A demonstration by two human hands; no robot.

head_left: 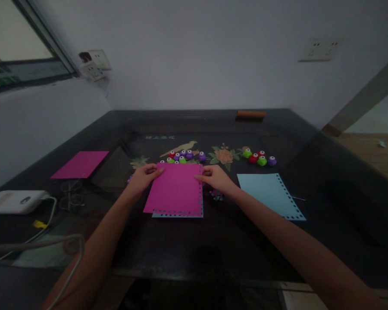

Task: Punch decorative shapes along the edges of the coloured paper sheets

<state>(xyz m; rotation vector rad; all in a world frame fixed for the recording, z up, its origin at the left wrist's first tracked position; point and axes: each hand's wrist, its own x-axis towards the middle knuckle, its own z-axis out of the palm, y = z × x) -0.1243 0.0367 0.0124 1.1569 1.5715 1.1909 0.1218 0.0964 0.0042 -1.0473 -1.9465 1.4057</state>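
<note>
A pink sheet (174,187) with holes along its right and bottom edges is held between my two hands. My left hand (147,175) pinches its upper left corner, and my right hand (212,177) pinches its upper right edge. Under it a light blue sheet (177,215) shows as a strip at the bottom. Small purple, red and green toys with round eyes (189,154) sit just beyond the pink sheet. Another light blue sheet (267,191) with punched edges lies to the right, partly behind my right forearm. Near my right wrist is a small multicoloured cluster (217,195).
On the dark table (194,254), another pink sheet (80,165) lies at the left, above a white device (17,202) with a cable. More eyed toys (261,160) stand at the right. An orange-brown roll (251,114) lies by the far edge.
</note>
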